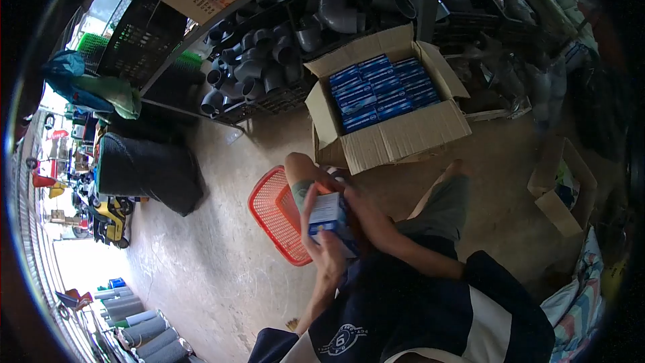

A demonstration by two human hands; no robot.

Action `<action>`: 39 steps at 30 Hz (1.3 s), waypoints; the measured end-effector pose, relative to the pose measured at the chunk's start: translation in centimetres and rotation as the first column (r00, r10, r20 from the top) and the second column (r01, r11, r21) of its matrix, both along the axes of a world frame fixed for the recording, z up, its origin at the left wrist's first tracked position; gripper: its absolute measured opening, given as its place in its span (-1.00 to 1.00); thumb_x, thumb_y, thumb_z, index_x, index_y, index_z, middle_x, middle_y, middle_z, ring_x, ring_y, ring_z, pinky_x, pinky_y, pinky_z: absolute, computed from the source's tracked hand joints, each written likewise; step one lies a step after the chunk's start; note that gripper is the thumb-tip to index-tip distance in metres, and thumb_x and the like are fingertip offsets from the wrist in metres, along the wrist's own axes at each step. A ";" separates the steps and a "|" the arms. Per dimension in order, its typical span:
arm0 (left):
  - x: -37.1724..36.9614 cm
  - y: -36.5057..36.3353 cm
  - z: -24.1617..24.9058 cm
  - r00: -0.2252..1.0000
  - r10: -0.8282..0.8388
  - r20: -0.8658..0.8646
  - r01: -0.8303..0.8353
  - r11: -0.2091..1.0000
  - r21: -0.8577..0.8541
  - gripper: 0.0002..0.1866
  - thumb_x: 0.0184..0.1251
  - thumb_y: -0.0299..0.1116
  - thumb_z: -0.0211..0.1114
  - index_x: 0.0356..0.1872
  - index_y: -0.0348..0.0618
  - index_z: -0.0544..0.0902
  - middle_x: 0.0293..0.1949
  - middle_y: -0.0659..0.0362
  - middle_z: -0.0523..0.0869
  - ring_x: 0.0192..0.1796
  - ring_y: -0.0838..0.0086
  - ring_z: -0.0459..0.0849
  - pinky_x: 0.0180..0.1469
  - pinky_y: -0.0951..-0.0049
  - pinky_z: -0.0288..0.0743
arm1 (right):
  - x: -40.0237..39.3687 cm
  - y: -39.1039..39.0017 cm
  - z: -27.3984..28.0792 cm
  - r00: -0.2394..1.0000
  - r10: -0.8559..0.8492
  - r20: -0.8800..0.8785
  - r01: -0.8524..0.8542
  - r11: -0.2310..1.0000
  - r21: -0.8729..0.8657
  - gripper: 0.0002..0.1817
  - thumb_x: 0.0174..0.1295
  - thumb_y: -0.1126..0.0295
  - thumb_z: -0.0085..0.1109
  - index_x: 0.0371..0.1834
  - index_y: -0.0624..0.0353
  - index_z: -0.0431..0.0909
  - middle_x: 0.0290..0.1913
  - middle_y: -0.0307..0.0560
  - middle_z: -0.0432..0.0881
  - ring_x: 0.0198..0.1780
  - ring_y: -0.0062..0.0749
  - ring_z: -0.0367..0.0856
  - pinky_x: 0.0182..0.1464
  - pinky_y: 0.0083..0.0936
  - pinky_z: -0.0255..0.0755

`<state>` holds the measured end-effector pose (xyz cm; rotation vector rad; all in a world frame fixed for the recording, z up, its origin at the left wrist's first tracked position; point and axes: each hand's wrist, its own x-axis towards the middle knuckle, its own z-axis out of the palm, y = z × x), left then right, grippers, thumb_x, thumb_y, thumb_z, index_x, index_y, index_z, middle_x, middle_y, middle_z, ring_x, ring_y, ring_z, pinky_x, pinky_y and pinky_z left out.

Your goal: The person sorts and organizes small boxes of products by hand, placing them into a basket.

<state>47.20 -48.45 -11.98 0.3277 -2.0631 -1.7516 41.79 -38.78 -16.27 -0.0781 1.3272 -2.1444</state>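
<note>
A bare concrete floor (pixel 222 242) is spread across the middle of the view, with a bulky dark roll (pixel 144 168) stood at the left. At the back, black crates (pixel 279 99) are heaped with grey pipe elbows (pixel 339 17). In front of the seated person (pixel 416 309), an open cardboard carton (pixel 410 141) is packed with stacked blue boxes (pixel 373 94). A red basket (pixel 272 212) is placed beside the left leg. Between the two hands, near the basket, a blue-and-white carton-box (pixel 327 207) is held above the lap. It is pinched by the left grip (pixel 328 252), fingers wrapped along one side, thumb pressed on the near face. The opposite side is met by the right grip (pixel 359 212); how far its partly hidden fingers are closed cannot be told.
</note>
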 end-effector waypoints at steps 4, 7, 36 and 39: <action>-0.2 -2.3 -1.1 0.991 0.102 0.091 -0.095 0.993 -0.075 -0.19 0.40 0.36 0.00 0.27 -0.25 0.39 0.09 0.00 0.56 0.12 0.26 0.57 0.23 0.30 0.41 | 1.4 0.8 1.0 0.975 -0.052 -0.216 0.042 0.998 -0.052 -0.44 0.53 0.24 -0.08 0.51 0.25 0.17 0.36 0.12 0.41 0.42 -0.26 0.33 0.46 -0.38 0.13; -0.5 -2.0 0.3 0.972 -0.029 0.233 -0.015 0.982 0.186 -0.35 0.52 0.19 -0.04 0.27 -0.22 0.37 0.15 0.00 0.51 0.18 0.28 0.52 0.27 0.31 0.39 | 0.8 1.3 1.9 0.943 -0.092 -0.320 0.084 0.996 -0.039 -0.39 0.52 0.29 -0.10 0.56 0.24 0.05 0.43 0.17 0.32 0.46 -0.18 0.30 0.47 -0.32 0.12; -0.7 -0.7 -3.0 0.973 0.012 0.230 -0.068 0.969 0.236 -0.29 0.54 0.10 -0.09 0.49 -0.21 0.19 0.26 -0.04 0.47 0.28 0.20 0.48 0.32 0.27 0.34 | 0.8 3.5 2.7 0.988 0.155 0.012 -0.149 0.968 -0.201 -0.29 0.58 0.11 -0.20 0.63 0.16 -0.19 0.59 0.04 0.02 0.27 -0.44 0.41 0.06 -0.58 0.44; -1.4 0.4 -1.1 0.990 0.066 0.125 -0.038 0.976 -0.216 -0.27 0.55 0.19 -0.16 0.52 -0.12 0.11 0.30 -0.06 0.42 0.31 0.17 0.45 0.37 0.23 0.30 | 1.4 3.5 3.0 0.976 0.193 0.104 -0.160 0.952 -0.260 -0.28 0.57 0.11 -0.19 0.64 0.11 -0.22 0.57 0.10 0.06 0.05 -0.48 0.52 -0.21 -0.62 0.49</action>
